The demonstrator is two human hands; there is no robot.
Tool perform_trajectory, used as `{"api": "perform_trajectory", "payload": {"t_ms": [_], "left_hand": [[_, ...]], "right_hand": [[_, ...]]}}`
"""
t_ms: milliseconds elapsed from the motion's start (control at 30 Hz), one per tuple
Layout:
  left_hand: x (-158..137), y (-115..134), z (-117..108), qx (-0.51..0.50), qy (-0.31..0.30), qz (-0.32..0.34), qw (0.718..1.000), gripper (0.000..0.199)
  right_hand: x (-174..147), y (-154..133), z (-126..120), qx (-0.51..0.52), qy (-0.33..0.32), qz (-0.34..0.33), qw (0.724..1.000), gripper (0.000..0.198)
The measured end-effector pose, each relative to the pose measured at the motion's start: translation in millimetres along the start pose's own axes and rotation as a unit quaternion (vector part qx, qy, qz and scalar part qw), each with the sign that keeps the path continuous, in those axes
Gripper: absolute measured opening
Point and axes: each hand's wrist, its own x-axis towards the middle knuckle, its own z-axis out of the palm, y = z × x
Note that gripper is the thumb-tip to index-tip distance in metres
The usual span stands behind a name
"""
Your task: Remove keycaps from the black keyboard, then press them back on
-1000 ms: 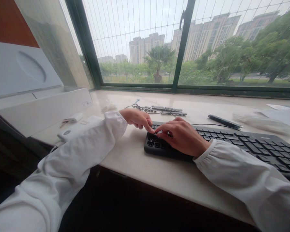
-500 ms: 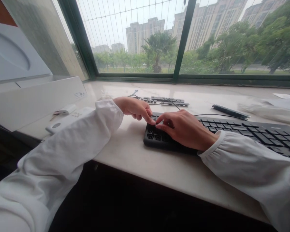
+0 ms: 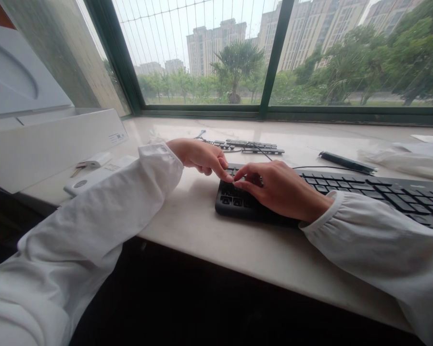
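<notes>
A black keyboard lies on the pale sill, its left end under my fingers. Bare sockets without keycaps show at its near left corner. My left hand is closed, the fingers curled in and one digit reaching down onto that left end. From the other side my right hand comes in closed, thumb and forefinger pinched together right beside the left fingertip. Whatever sits between the fingertips is too small and covered to name. Beyond the hands, loose black keycaps lie in rows on the sill.
A long black object lies behind the keyboard, near crumpled clear plastic. On the left stand an open white box and a small white device. A thin black cable runs behind the keyboard. The sill's front edge drops into darkness.
The view has shifted slightly. Both hands stay at the keyboard's left end, with the fingertips almost in the same place.
</notes>
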Motion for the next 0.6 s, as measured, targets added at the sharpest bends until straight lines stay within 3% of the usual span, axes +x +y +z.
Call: {"api": "perform_trajectory", "payload": {"t_ms": [600], "left_hand": [[-1.3, 2.1, 1.5, 0.000, 0.005, -0.020, 1.000, 0.067]], "right_hand": [[-1.0, -2.8, 0.0, 0.007, 0.002, 0.003, 1.000, 0.014]]}}
